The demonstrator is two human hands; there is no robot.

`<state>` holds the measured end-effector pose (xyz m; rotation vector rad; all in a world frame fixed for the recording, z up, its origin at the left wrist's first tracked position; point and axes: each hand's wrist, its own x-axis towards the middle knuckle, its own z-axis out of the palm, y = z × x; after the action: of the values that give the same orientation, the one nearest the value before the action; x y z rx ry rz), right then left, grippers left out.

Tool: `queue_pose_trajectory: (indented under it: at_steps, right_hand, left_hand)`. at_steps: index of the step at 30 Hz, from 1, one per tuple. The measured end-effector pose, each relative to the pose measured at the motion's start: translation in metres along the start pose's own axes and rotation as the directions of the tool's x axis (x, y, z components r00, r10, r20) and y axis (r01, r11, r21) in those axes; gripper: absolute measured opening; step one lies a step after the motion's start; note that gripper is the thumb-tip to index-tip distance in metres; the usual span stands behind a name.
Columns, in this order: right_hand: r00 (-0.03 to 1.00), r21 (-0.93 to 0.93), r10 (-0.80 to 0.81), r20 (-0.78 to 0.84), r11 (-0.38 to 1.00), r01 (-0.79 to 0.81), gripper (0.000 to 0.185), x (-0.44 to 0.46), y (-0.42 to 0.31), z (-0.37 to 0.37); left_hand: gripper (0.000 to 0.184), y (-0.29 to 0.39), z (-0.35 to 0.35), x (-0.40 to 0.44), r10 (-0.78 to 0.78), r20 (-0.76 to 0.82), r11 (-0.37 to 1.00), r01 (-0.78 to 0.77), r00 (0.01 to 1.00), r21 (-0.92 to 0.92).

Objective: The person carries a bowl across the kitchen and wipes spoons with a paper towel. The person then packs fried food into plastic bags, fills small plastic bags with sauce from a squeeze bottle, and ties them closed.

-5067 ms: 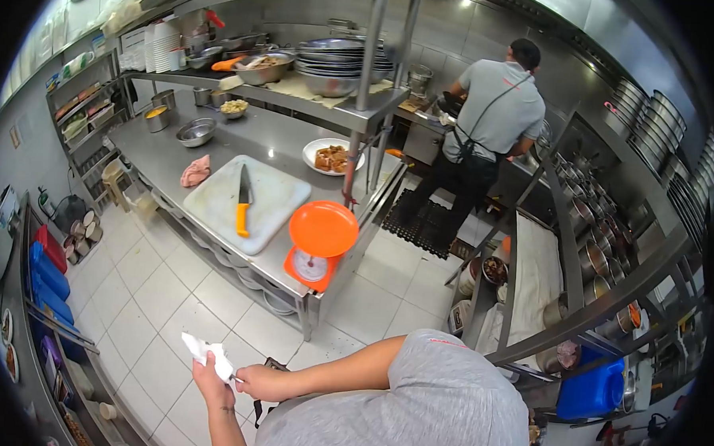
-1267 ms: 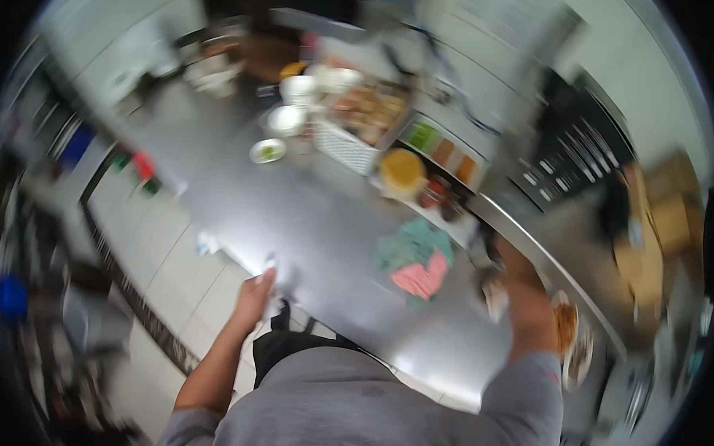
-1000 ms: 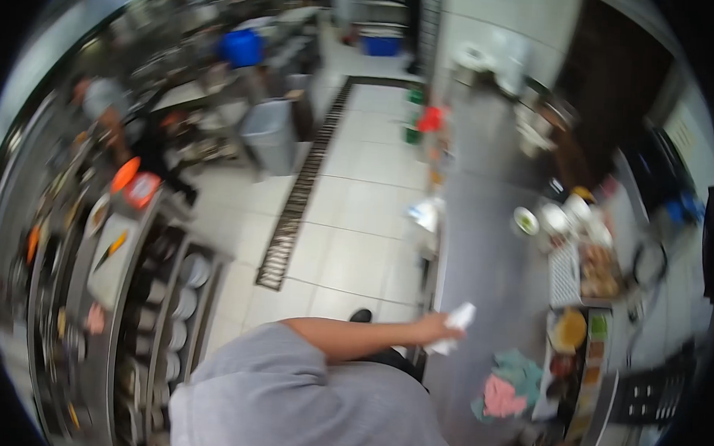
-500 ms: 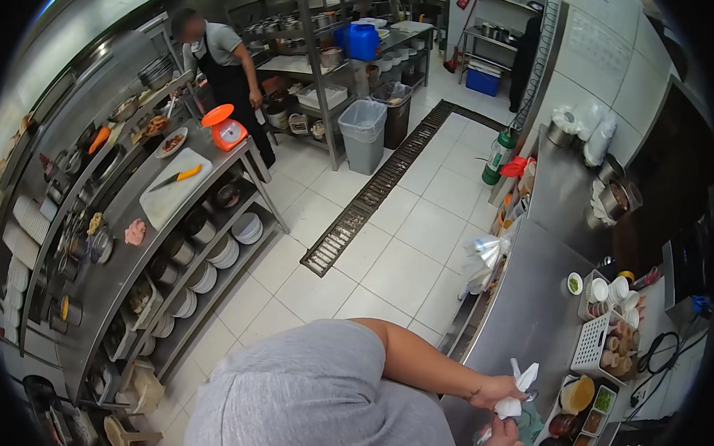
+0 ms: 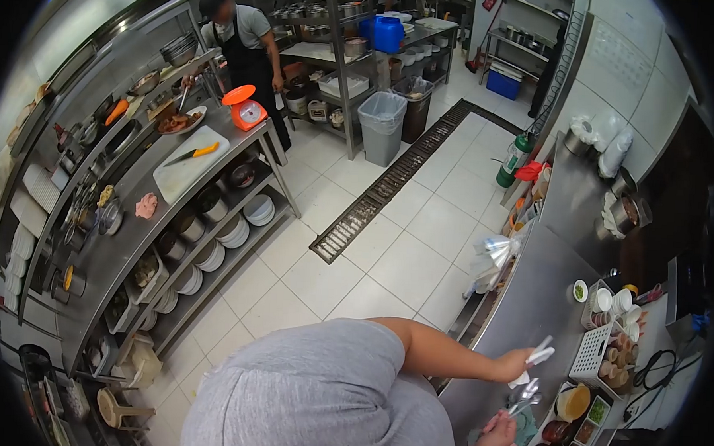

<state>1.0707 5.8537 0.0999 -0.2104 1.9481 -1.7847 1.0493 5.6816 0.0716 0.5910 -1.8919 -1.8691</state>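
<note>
My left hand (image 5: 513, 364) is closed on a white paper or cloth (image 5: 540, 355) above the right-hand steel counter (image 5: 521, 302). Just below it, my right hand (image 5: 497, 435) grips shiny metal cutlery (image 5: 524, 396), its ends pointing up toward the left hand. The two hands are apart. Beneath the right hand lies a green cloth (image 5: 526, 431), with pink cloth partly hidden by the fingers. The exact number of cutlery pieces cannot be made out.
White perforated basket (image 5: 592, 350), sauce and garnish containers (image 5: 574, 401) and small green-topped bowl (image 5: 580, 291) stand on the counter. Across the tiled floor, a co-worker (image 5: 245, 47) holds a utensil over a plate of food (image 5: 181, 120), near a knife (image 5: 193, 153) and orange scale (image 5: 245, 111).
The view has turned from the prep table to the right-hand counter. Since half a second ago, my hands have separated, with the cutlery now clearly in the right. The co-worker now reaches to the plate.
</note>
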Motion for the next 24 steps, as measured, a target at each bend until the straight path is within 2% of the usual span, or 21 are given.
queue_pose_trajectory:
  at_steps: [1,2,3,4,5,7,9,11,12,14,15,16,17,18,19,20,21,22,23,24]
  right_hand:
    - [0.992,0.151,-0.123,-0.015,0.981,0.124,0.021,0.004,0.005,-0.005]
    - [0.993,0.153,-0.119,-0.021,0.981,0.121,0.021,-0.001,-0.004,-0.001]
    - [1.000,0.168,-0.022,0.004,0.986,0.021,0.023,-0.009,-0.024,0.010]
    - [0.997,0.180,0.074,0.031,0.981,-0.079,0.024,-0.016,-0.035,0.018]
    - [0.997,0.177,0.075,0.032,0.981,-0.080,0.024,-0.017,-0.036,0.019]
    - [0.996,0.286,0.080,0.049,0.954,-0.091,0.026,-0.019,-0.036,0.019]
    - [0.995,0.295,0.091,0.050,0.950,-0.102,0.026,-0.023,-0.039,0.019]
    - [0.994,0.308,0.099,0.045,0.945,-0.108,0.026,-0.023,-0.035,0.013]
    - [0.991,0.268,0.130,0.034,0.954,-0.135,0.026,-0.020,-0.024,0.007]
    - [0.987,0.224,0.160,0.029,0.961,-0.163,0.026,-0.012,-0.010,-0.002]
    - [0.985,0.129,0.170,0.012,0.977,-0.170,0.022,-0.008,-0.005,-0.005]
    - [0.984,0.034,0.178,-0.008,0.983,-0.178,0.020,-0.006,0.002,-0.008]
    - [0.984,0.031,0.181,-0.007,0.983,-0.180,0.020,-0.004,0.002,-0.002]
    - [0.987,-0.008,0.127,-0.096,0.992,-0.128,0.021,0.000,-0.001,0.009]
    - [0.981,-0.048,0.066,-0.183,0.996,-0.076,0.022,0.003,-0.003,0.016]
    - [0.981,-0.047,0.064,-0.185,0.996,-0.074,0.022,0.006,0.000,0.015]
    - [0.986,-0.036,0.039,-0.163,0.998,-0.046,0.021,0.008,0.003,0.014]
    - [0.990,-0.025,0.015,-0.141,0.999,-0.019,0.020,0.009,0.004,0.012]
    - [0.990,-0.028,0.018,-0.141,0.999,-0.022,0.020,0.007,0.004,0.013]
    - [0.996,-0.029,-0.018,-0.090,0.999,0.015,0.019,0.005,0.002,0.015]
  left_hand:
    - [0.022,-0.033,0.017,0.011,-0.175,0.049,0.960,0.182,0.983,-0.211]
    - [0.022,-0.024,0.016,0.006,-0.179,0.054,0.960,0.186,0.982,-0.209]
    - [0.029,0.002,0.008,-0.004,-0.289,0.411,0.683,0.487,0.865,-0.545]
    - [0.037,0.029,0.002,-0.015,-0.186,0.728,0.227,0.750,0.660,-0.622]
    - [0.049,0.054,0.000,-0.026,-0.332,0.683,0.318,0.759,0.650,-0.568]
    - [0.048,0.052,0.007,-0.025,-0.303,0.691,0.268,0.754,0.657,-0.600]
    - [0.047,0.041,0.014,-0.018,-0.276,0.699,0.220,0.751,0.660,-0.622]
    - [0.042,0.017,0.025,-0.007,-0.252,0.613,0.161,0.658,0.748,-0.736]
    - [0.042,0.020,0.024,-0.003,-0.249,0.613,0.163,0.657,0.750,-0.736]
    - [0.032,0.027,0.013,0.007,-0.295,0.341,0.656,0.449,0.893,-0.607]
    - [0.027,0.033,0.006,0.001,-0.262,0.338,0.842,0.385,0.904,-0.377]
    - [0.031,0.008,0.021,0.005,-0.144,0.316,0.940,0.230,0.938,-0.252]
    - [0.034,-0.011,0.033,0.000,0.047,0.258,0.998,-0.037,0.965,-0.046]
    - [0.039,-0.019,0.042,-0.007,0.248,0.245,0.940,-0.294,0.937,0.172]
    - [0.039,-0.025,0.051,-0.010,0.251,0.247,0.940,-0.296,0.936,0.171]
    - [0.041,-0.026,0.057,-0.016,0.404,0.050,0.892,-0.405,0.913,0.202]
    - [0.044,-0.016,0.056,-0.025,0.538,-0.145,0.831,-0.494,0.830,0.255]
    - [0.044,-0.006,0.047,-0.027,0.536,-0.146,0.833,-0.492,0.832,0.254]
    - [0.046,0.026,0.022,-0.030,0.193,0.047,0.981,-0.192,0.980,-0.014]
    - [0.048,0.042,0.009,-0.032,-0.125,0.317,0.961,0.194,0.940,-0.197]
